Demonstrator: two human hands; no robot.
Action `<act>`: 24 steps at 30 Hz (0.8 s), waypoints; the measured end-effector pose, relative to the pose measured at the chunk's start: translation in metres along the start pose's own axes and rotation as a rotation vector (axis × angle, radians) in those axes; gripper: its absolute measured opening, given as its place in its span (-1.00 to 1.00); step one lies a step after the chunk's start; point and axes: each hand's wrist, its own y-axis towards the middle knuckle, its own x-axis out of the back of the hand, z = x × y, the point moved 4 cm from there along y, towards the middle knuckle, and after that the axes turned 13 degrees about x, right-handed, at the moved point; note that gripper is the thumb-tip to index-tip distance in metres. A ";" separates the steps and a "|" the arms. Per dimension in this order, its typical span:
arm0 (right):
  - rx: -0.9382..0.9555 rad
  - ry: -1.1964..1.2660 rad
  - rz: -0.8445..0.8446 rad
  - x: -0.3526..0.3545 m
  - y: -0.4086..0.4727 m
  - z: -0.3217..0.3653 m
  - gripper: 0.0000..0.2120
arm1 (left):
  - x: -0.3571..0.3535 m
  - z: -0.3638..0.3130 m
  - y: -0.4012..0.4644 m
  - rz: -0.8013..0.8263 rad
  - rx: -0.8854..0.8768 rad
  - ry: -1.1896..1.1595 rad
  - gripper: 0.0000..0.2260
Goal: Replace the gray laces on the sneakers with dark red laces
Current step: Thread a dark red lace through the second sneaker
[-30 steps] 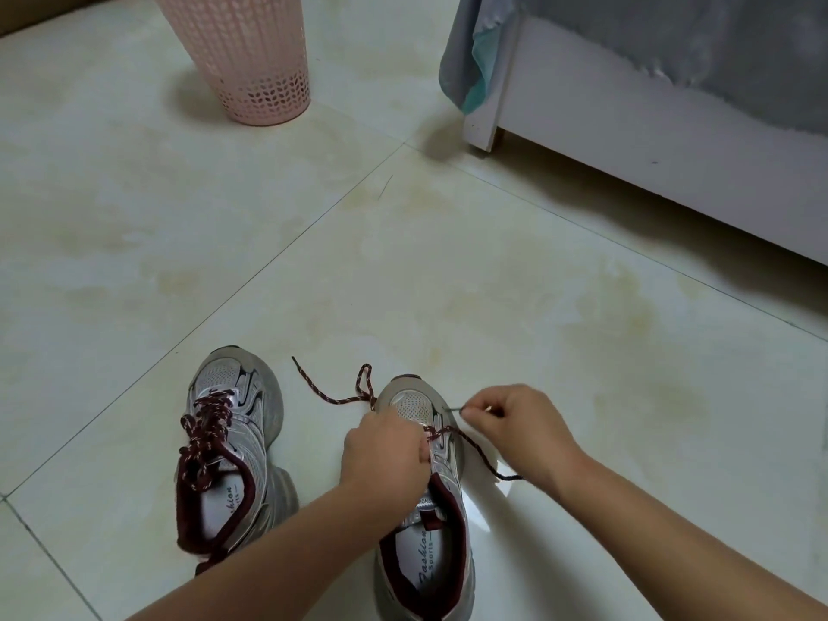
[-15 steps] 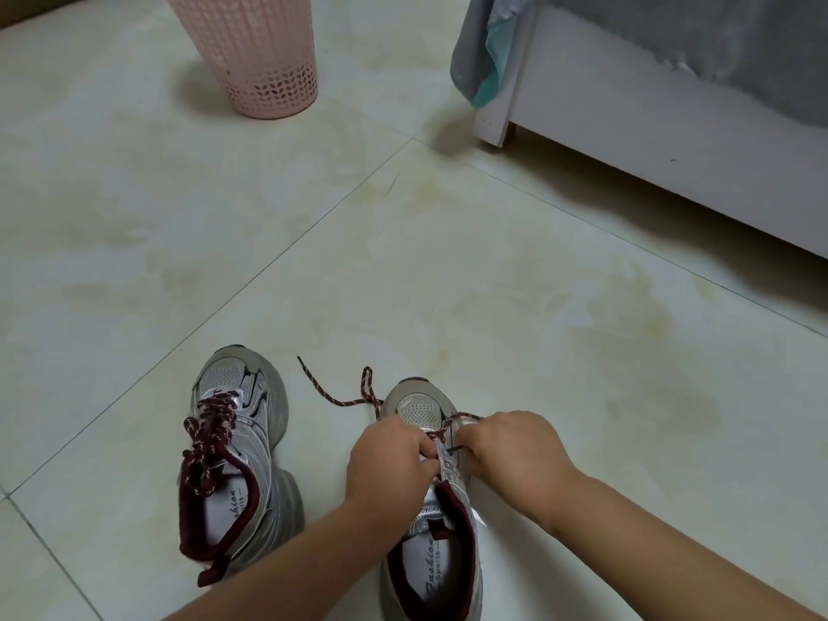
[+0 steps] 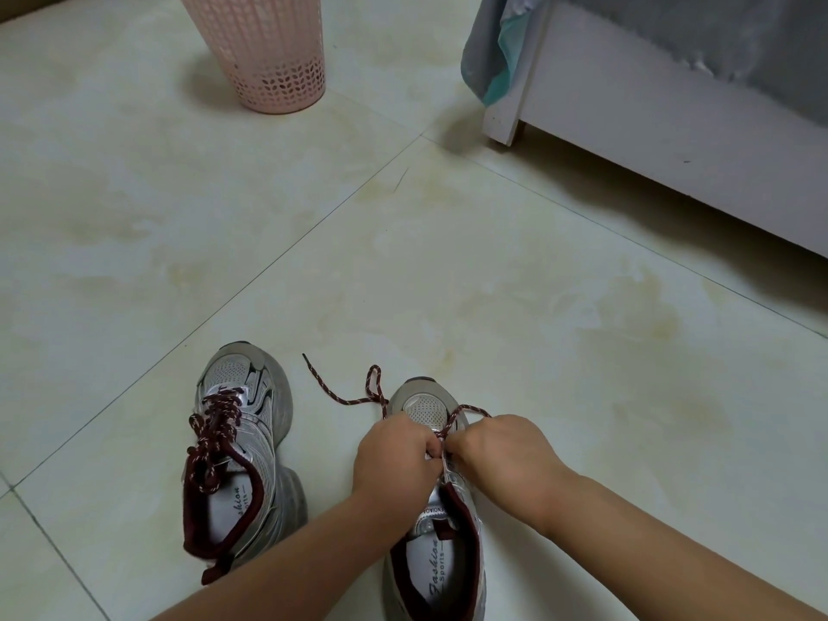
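Two silver-grey sneakers with dark red lining stand on the tiled floor. The left sneaker (image 3: 242,445) is laced with a dark red lace (image 3: 215,434). Over the right sneaker (image 3: 432,553) my left hand (image 3: 394,454) and my right hand (image 3: 502,450) meet above its eyelets, fingers curled. Each pinches the dark red lace (image 3: 345,398) of this shoe. One free end trails left onto the floor; a loop shows beyond my right hand. My hands hide the eyelets.
A pink perforated basket (image 3: 264,51) stands at the far left. A white bed frame (image 3: 672,141) with grey bedding (image 3: 488,51) hanging over its corner fills the far right. Pale floor tiles (image 3: 448,262) lie between.
My right hand has moved left from beside the shoe to meet my left hand over the eyelets, taking up the lace that lay slack at the shoe's right.
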 end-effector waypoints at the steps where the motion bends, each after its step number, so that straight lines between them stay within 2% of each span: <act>1: -0.026 0.025 -0.004 -0.003 0.000 -0.002 -0.79 | 0.000 -0.001 0.000 0.003 -0.016 0.032 -0.82; 4: -0.152 0.139 -0.110 -0.010 -0.003 -0.008 -0.83 | -0.003 -0.005 0.004 0.011 -0.072 0.176 -0.78; 6: -0.217 0.110 -0.264 -0.004 -0.008 -0.007 -0.87 | -0.006 -0.009 0.006 0.020 -0.097 0.246 -0.76; 8: -0.312 0.110 -0.326 0.004 -0.019 0.000 -0.78 | -0.006 -0.012 0.007 0.063 -0.134 0.288 -0.79; 9: -0.359 0.132 -0.317 0.005 -0.024 0.005 -0.75 | -0.005 -0.013 0.007 0.095 -0.156 0.292 -0.81; 13: -0.432 0.455 0.051 -0.028 -0.030 0.023 -0.48 | -0.001 -0.013 0.011 0.261 -0.192 0.203 -0.75; 16: -0.501 0.552 0.203 -0.044 -0.028 0.029 -0.49 | 0.006 -0.006 0.015 0.408 -0.130 -0.073 -0.67; 19: -0.501 0.610 0.281 -0.051 -0.023 0.028 -0.56 | 0.032 0.002 0.009 0.591 -0.129 -0.407 -0.73; 22: -0.552 0.657 0.239 -0.051 -0.024 0.026 -0.51 | 0.066 0.008 0.001 0.808 -0.168 -0.946 -0.93; 24: -0.553 0.655 0.224 -0.049 -0.024 0.028 -0.50 | 0.083 0.008 -0.002 0.941 -0.093 -1.316 -0.93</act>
